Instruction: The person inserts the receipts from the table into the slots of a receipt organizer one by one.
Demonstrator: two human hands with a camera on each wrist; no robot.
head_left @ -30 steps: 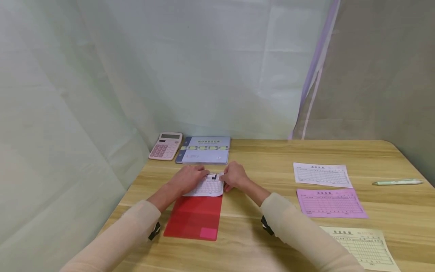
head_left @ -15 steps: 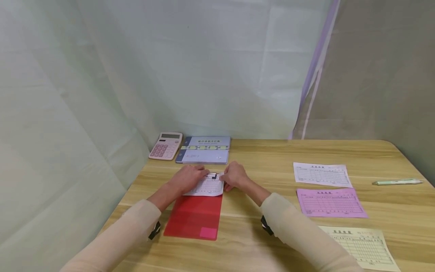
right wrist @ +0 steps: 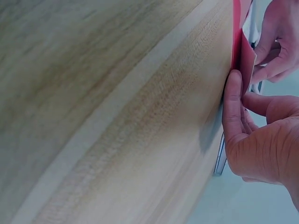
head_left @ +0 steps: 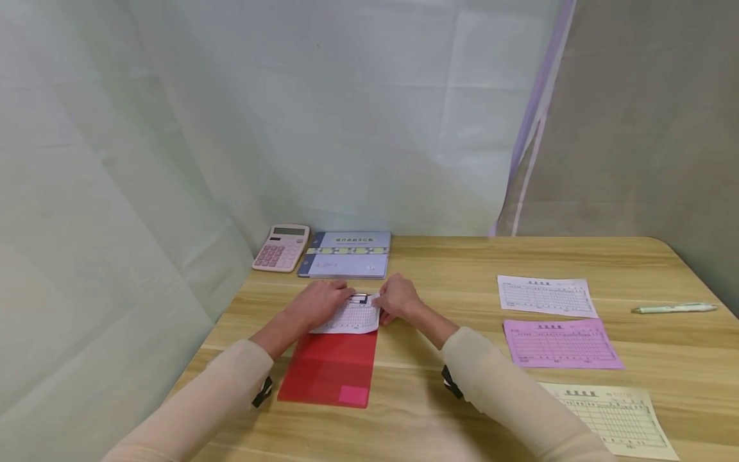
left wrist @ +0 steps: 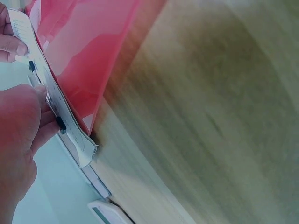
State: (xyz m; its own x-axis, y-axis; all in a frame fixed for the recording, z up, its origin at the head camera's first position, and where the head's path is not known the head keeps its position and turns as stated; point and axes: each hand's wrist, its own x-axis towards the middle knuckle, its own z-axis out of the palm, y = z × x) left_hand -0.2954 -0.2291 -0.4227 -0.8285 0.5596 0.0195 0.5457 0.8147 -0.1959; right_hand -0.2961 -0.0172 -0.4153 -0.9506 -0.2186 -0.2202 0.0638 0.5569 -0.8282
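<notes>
A red plastic folder (head_left: 329, 369) with a pink label lies at the left middle of the table. White printed slips (head_left: 352, 319) lie across its far end under a metal clip (left wrist: 51, 103) with black end pieces. My left hand (head_left: 319, 304) holds the clip, thumb and fingers close around the bar in the left wrist view. At the slips' far right corner my right hand (head_left: 399, 298) pinches the slips, its thumb on top. In the right wrist view its index finger lies along the red folder's edge. The palm hides how far the left fingers reach.
A pink calculator (head_left: 281, 249) and a blue ledger book (head_left: 346, 255) stand beyond the hands by the curtain. Rightward lie a white slip (head_left: 547, 296), a pink slip (head_left: 562, 345), a yellow slip (head_left: 614, 420) and a pen (head_left: 674, 308) on the wooden table (head_left: 450, 269).
</notes>
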